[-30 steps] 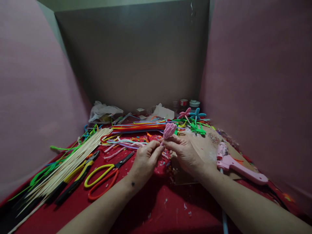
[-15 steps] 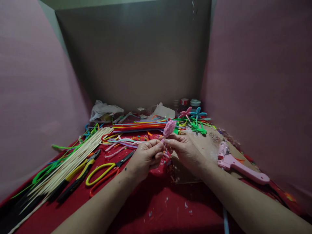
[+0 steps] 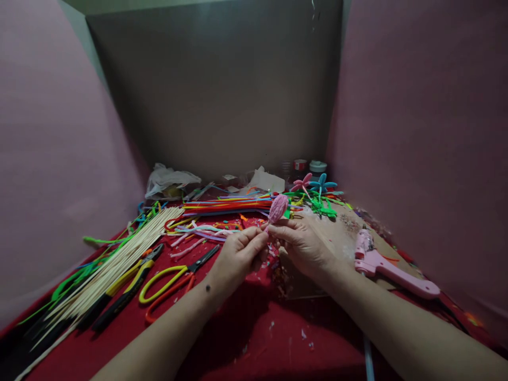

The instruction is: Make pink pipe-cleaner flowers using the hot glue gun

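A pink pipe-cleaner bud (image 3: 277,208) stands up between my two hands over the red table. My left hand (image 3: 238,256) pinches its stem from the left with thumb and forefinger. My right hand (image 3: 304,246) grips the same stem just below the bud from the right, fingers curled. The stem itself is mostly hidden by my fingers.
Yellow-handled scissors (image 3: 170,280) and pliers (image 3: 127,288) lie left of my hands, beside a long bundle of wooden skewers (image 3: 115,262). Loose coloured pipe cleaners (image 3: 222,205) lie behind. Finished pink and blue flowers (image 3: 313,186) are at the back right. A pink glue gun (image 3: 381,264) rests on cardboard (image 3: 333,238).
Both hands stayed together on the pink bud, shifting only slightly; the bud tilted a little as the fingers worked its stem.
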